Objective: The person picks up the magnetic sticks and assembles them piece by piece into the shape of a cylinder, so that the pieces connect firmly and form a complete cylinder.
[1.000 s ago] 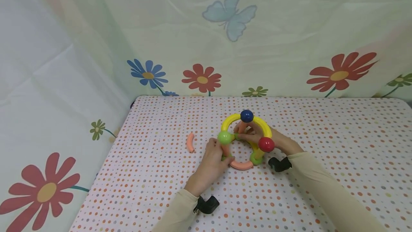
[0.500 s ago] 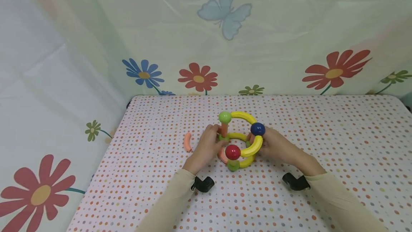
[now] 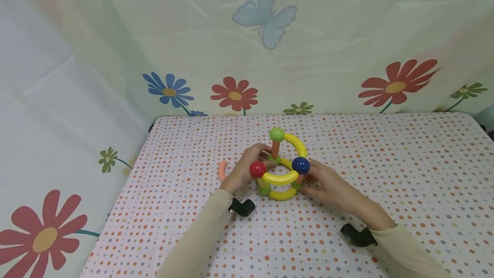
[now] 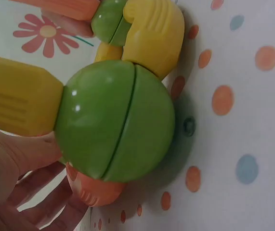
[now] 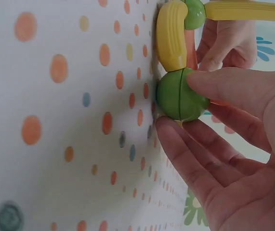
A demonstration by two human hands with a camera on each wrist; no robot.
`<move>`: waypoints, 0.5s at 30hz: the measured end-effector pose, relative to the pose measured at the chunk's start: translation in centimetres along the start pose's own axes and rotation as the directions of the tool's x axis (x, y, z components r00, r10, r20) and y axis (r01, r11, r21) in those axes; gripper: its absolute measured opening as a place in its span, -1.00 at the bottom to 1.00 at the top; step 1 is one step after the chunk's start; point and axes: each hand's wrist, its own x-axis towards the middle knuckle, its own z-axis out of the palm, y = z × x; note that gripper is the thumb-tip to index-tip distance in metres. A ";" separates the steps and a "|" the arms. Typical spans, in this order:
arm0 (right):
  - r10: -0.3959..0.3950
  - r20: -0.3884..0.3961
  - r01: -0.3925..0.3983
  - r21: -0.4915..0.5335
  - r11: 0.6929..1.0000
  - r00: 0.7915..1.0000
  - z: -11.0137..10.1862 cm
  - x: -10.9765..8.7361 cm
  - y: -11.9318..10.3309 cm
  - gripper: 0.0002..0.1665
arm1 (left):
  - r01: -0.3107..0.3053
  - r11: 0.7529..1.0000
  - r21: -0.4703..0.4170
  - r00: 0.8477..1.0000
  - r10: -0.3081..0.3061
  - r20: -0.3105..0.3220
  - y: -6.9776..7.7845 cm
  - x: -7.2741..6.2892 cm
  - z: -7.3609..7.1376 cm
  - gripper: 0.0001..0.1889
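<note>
Between my hands a magnetic stick-and-ball frame point(image 3: 280, 178) stands on the table. Green balls joined by curved rods form its base, and three upright rods carry a red ball point(image 3: 257, 169), a blue ball point(image 3: 301, 165) and a light green ball point(image 3: 277, 134). Yellow curved rods link blue to red and blue to light green; between red and light green the top ring has a gap. My left hand point(image 3: 247, 165) holds the frame's left rear side, its fingertips partly hidden. With thumb and fingers, my right hand point(image 5: 238, 144) grips a green base ball point(image 5: 180, 94) under the blue corner.
A loose orange curved rod point(image 3: 222, 170) lies left of the frame, partly behind the left wrist. The dotted tabletop point(image 3: 185, 149) ends at a flowered cloth backdrop point(image 3: 332, 46). Each wrist wears a black camera mount point(image 3: 242, 207).
The frame has been turned clockwise seen from above: red went from right to front left, blue from back to front right, light green from left to back. My hands have shifted their grips around it.
</note>
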 end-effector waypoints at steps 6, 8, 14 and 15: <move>-0.035 0.049 0.034 0.024 0.999 0.998 -0.7 -0.3 0.3 -0.67 | 0.021 0.999 0.039 0.999 -0.019 -0.033 -0.3 -0.5 -0.4 -0.60; -0.042 0.037 0.041 0.017 0.999 0.998 -1.5 -0.6 0.2 -0.60 | 0.033 0.998 0.054 0.998 -0.030 -0.057 -0.6 -1.0 -0.8 -0.59; -0.130 -0.158 0.123 -0.054 0.991 0.979 -5.1 -0.7 -1.6 -0.57 | 0.065 0.985 0.157 0.979 -0.032 -0.203 -0.9 -2.3 -3.7 -0.66; -0.156 -0.191 0.146 -0.070 0.987 0.969 -5.6 -0.6 -2.0 -0.59 | 0.088 0.979 0.182 0.972 -0.044 -0.232 -0.8 -2.5 -4.3 -0.66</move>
